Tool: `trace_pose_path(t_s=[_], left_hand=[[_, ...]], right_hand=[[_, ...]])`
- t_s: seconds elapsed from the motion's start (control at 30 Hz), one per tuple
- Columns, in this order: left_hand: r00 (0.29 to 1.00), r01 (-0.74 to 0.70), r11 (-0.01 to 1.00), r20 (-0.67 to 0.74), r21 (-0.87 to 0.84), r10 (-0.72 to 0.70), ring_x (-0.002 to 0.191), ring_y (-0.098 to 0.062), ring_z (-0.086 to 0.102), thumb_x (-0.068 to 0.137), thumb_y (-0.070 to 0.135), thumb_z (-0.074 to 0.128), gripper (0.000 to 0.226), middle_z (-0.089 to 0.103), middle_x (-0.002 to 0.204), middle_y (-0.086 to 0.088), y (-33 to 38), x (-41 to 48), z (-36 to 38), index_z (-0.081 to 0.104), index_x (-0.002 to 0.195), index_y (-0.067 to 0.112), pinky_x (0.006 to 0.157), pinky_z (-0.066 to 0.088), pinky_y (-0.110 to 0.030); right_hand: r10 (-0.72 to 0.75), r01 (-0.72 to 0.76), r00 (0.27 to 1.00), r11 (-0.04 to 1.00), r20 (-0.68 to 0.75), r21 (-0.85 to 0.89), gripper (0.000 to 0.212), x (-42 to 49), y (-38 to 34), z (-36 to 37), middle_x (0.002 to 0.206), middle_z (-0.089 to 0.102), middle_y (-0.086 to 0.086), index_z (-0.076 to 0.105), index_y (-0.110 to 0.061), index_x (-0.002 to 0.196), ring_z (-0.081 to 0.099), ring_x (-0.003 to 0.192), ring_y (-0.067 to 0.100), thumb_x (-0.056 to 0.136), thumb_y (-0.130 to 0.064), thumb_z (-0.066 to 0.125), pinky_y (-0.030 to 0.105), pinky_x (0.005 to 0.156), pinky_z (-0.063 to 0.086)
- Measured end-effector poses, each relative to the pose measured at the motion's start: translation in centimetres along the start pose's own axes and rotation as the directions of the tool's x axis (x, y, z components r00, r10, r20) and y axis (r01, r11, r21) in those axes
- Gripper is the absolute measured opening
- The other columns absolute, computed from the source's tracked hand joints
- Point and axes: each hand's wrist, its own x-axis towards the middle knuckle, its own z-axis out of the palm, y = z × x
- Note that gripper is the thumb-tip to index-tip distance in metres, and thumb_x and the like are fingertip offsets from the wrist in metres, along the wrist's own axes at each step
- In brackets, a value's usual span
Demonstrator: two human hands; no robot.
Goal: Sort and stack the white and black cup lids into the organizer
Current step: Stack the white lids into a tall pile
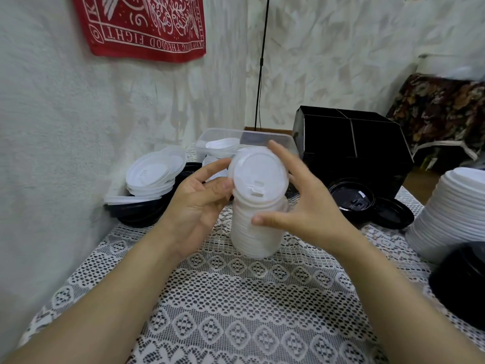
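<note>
Fingers [279,156], left hand [199,203] and right hand [312,206]: curl loosely round tilted white lid stack [258,229], thumbs on near side. Lace tablecloth [236,298] beneath. Black organizer [367,143] behind, apart.

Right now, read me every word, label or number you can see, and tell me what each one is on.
"THE GOOD FIGHT": along the lower border of the red banner on the wall, printed upside down in this view.
The rest of the banner's border lettering is too blurred to read.
The stack of white lids, the black lids and the black organizer show no readable text.
</note>
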Motion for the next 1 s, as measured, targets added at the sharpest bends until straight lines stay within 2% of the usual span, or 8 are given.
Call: trace_pose_path(t_s=[0.13, 0.23, 0.37, 0.43, 0.53, 0.7, 0.83, 1.0], left_hand=[[1.0, 0.03, 0.999, 0.002, -0.025, -0.03, 0.084, -0.012, 0.067, 0.043, 0.027, 0.095, 0.054, 0.073, 0.094, -0.002, 0.1, 0.0, 0.1, 0.077, 0.094, 0.022, 0.083, 0.053, -0.024], [0.999, 0.049, 0.998, 0.006, -0.045, -0.049, 0.086, -0.013, 0.068, 0.046, 0.025, 0.094, 0.056, 0.073, 0.098, -0.004, 0.0, 0.0, 0.1, 0.076, 0.098, 0.018, 0.084, 0.053, -0.023], [0.998, 0.07, 0.997, 0.0, -0.042, -0.07, 0.11, -0.018, 0.063, 0.05, 0.027, 0.092, 0.075, 0.067, 0.119, -0.009, -0.1, 0.0, 0.2, 0.062, 0.118, 0.014, 0.096, 0.05, -0.028], [0.997, 0.075, 0.997, -0.025, 0.008, -0.074, 0.123, -0.02, 0.056, 0.045, 0.03, 0.095, 0.092, 0.06, 0.131, -0.009, -0.2, 0.0, 0.3, 0.054, 0.126, 0.015, 0.103, 0.044, -0.032], [0.997, 0.076, 0.992, 0.004, 0.1, -0.077, 0.127, -0.017, 0.052, 0.044, 0.031, 0.095, 0.102, 0.056, 0.137, -0.004, -0.3, -0.1, 0.3, 0.048, 0.134, 0.016, 0.105, 0.042, -0.03], [0.991, 0.107, 0.969, 0.051, 0.223, -0.121, 0.127, -0.014, 0.052, 0.052, 0.022, 0.09, 0.094, 0.054, 0.139, 0.001, -0.6, -0.3, 0.2, 0.048, 0.136, 0.018, 0.104, 0.043, -0.027], [0.991, 0.107, 0.95, 0.046, 0.294, -0.126, 0.122, -0.017, 0.056, 0.07, 0.005, 0.069, 0.061, 0.061, 0.13, -0.003, -0.9, -0.3, 0.2, 0.053, 0.129, 0.013, 0.1, 0.047, -0.026], [0.99, 0.115, 0.948, 0.042, 0.298, -0.134, 0.118, -0.017, 0.059, 0.071, 0.004, 0.064, 0.06, 0.065, 0.125, -0.006, -1.2, -0.2, 0.0, 0.054, 0.129, 0.008, 0.091, 0.049, -0.022]], right_hand=[[-0.091, 0.081, 0.994, 0.988, -0.066, -0.131, 0.099, 0.1, 0.3, 0.6, 0.14, 0.033, -0.024, 0.03, -0.025, 0.142, 0.028, 0.132, -0.015, 0.063, -0.017, 0.089, 0.005, 0.108, 0.022], [-0.043, 0.039, 0.997, 0.998, -0.066, -0.055, 0.094, 0.0, 0.3, 0.4, 0.142, 0.042, -0.015, 0.035, -0.025, 0.143, 0.036, 0.134, -0.005, 0.064, -0.026, 0.087, 0.016, 0.11, 0.031], [0.04, -0.033, 0.993, 0.998, -0.113, 0.059, 0.08, 0.0, -0.1, -0.4, 0.13, 0.053, -0.017, 0.043, -0.033, 0.131, 0.049, 0.123, -0.005, 0.06, -0.037, 0.08, 0.013, 0.1, 0.039], [0.109, -0.09, 0.986, 0.986, -0.128, 0.142, 0.077, 0.0, 0.3, -1.1, 0.13, 0.055, -0.014, 0.047, -0.027, 0.132, 0.053, 0.122, -0.002, 0.062, -0.034, 0.078, 0.02, 0.103, 0.042], [0.153, -0.142, 0.986, 0.979, -0.065, 0.148, 0.069, 0.0, 1.0, -1.3, 0.133, 0.056, -0.004, 0.053, -0.017, 0.131, 0.055, 0.121, 0.005, 0.067, -0.021, 0.08, 0.031, 0.106, 0.044], [0.15, -0.156, 0.987, 0.979, 0.058, 0.13, 0.065, -0.1, 1.0, -0.9, 0.133, 0.055, -0.007, 0.061, -0.021, 0.122, 0.054, 0.123, 0.006, 0.06, -0.029, 0.079, 0.033, 0.108, 0.042], [0.154, -0.165, 0.983, 0.98, 0.103, 0.107, 0.062, -0.2, 1.3, -0.8, 0.134, 0.052, -0.01, 0.065, -0.027, 0.119, 0.051, 0.124, 0.004, 0.059, -0.034, 0.08, 0.036, 0.11, 0.04], [0.158, -0.17, 0.98, 0.981, 0.122, 0.095, 0.064, -0.3, 1.5, -0.7, 0.135, 0.052, -0.008, 0.065, -0.021, 0.121, 0.051, 0.125, 0.004, 0.06, -0.034, 0.079, 0.036, 0.11, 0.039]])
